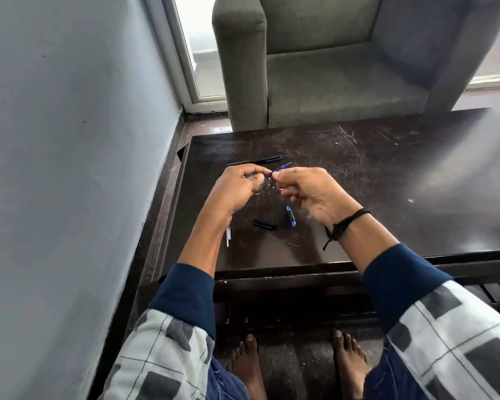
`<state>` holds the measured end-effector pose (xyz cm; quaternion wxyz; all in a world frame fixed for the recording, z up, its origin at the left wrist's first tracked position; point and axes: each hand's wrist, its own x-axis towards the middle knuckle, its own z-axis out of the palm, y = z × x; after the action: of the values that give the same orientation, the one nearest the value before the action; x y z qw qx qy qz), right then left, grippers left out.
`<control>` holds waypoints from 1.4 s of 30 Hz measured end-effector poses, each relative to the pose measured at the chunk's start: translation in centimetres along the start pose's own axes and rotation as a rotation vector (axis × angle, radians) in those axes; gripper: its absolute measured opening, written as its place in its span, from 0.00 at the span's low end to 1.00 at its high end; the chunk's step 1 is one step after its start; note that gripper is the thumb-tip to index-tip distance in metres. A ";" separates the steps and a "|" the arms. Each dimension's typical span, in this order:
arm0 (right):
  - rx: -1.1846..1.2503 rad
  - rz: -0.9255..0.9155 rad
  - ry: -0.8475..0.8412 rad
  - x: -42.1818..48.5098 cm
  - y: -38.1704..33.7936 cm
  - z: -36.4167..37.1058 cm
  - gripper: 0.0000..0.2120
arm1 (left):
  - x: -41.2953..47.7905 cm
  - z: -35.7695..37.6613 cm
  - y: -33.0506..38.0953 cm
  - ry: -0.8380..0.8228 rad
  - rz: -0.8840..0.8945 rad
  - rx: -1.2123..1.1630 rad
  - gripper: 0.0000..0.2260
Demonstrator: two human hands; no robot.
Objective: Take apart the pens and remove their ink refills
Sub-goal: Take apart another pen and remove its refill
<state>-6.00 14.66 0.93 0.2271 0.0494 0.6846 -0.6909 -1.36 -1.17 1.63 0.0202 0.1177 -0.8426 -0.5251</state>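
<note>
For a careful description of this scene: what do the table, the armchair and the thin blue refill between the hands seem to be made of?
Table: dark wood or wood veneer, glossy; it reflects light and shows fine pale scratches. Armchair: grey woven fabric, matte and slightly fuzzy. Refill: a thin blue tube, likely plastic; too small to tell more.

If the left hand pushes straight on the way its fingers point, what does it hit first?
Likely the right hand, pinching the same thin blue ink refill as the left hand.
</note>
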 end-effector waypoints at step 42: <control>-0.824 -0.143 0.458 1.2 -2.6 -7.6 0.06 | -0.4 0.2 0.3 0.026 -0.009 0.006 0.08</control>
<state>-9.92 21.64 2.40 0.0227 0.0590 0.9356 -0.3473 -1.07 -0.84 1.83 0.0284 0.1280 -0.8432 -0.5213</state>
